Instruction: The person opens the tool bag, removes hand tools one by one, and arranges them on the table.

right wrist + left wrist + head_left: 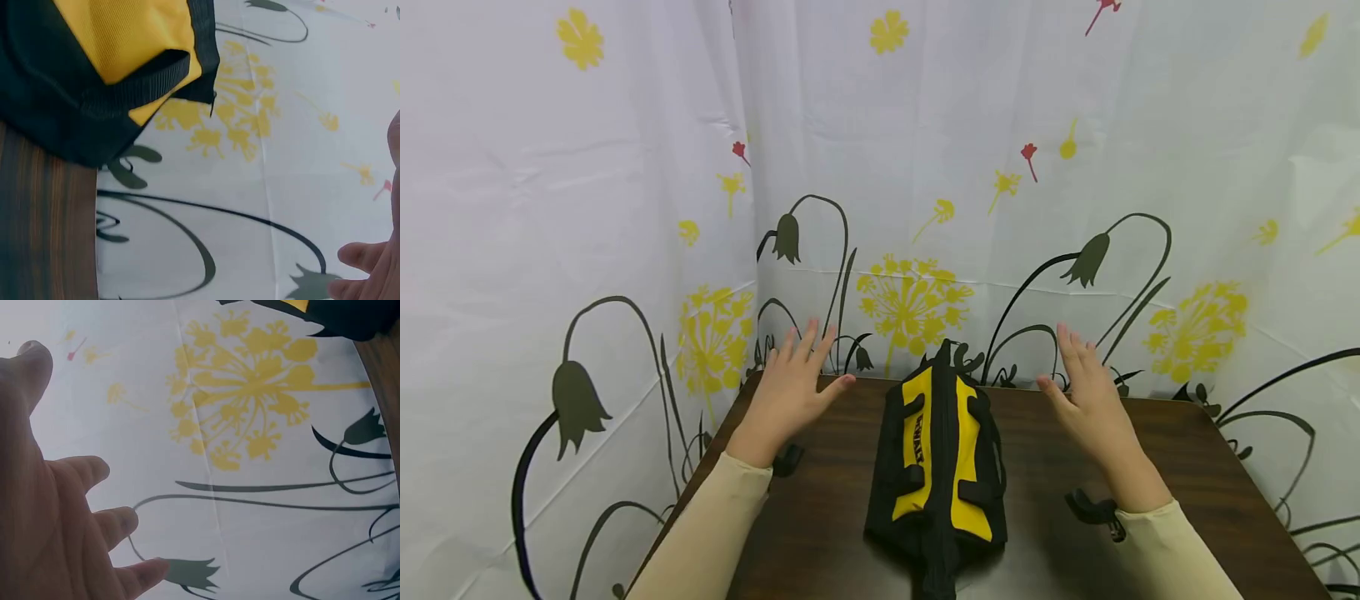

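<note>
A black and yellow tool bag (942, 467) with black strap handles stands on the dark wooden table, its long zipper strip running along the top. To its left, my left hand (792, 398) is raised with fingers straight and spread, touching nothing. My right hand (1093, 408) is held up on the other side, also with straight fingers and nothing in it. In the right wrist view the bag (137, 44) shows a handle and one end, apart from the fingertips at the right edge. The left wrist view shows my left palm (56, 525) with the fingers apart.
The wooden table (827, 517) ends at a back edge just behind the bag. White curtains (1045, 100) printed with flowers hang behind the table and at the left. Black wrist straps (1090, 507) sit near both cuffs.
</note>
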Tool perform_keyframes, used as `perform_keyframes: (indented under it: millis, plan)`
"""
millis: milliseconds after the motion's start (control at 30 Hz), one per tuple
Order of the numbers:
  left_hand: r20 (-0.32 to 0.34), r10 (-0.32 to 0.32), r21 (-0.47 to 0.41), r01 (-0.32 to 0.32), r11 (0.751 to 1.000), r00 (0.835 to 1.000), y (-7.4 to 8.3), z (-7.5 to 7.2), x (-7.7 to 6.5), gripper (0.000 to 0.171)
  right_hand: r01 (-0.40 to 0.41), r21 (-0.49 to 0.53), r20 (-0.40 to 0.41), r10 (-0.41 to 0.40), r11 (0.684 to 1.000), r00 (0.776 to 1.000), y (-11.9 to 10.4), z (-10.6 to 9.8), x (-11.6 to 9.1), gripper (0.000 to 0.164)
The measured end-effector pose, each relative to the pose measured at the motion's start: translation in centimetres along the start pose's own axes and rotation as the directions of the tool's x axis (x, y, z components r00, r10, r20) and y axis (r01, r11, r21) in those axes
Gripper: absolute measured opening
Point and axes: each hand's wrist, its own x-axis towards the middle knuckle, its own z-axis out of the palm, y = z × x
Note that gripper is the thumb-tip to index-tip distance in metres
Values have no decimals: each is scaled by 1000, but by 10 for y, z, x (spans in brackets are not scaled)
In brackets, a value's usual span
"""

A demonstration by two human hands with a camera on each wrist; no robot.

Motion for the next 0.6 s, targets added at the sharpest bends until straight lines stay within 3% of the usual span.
perform_keyframes:
  millis: [300,600]
  plan:
    - [-11,14,-84,-15,996,1000,3,4,17,92,-53,108,105,42,993,994,-7,27,31,85]
    - [11,36,-200,-33,979,999,7,8,33,94,-67,255,186,19,965,982,-20,47,57,78]
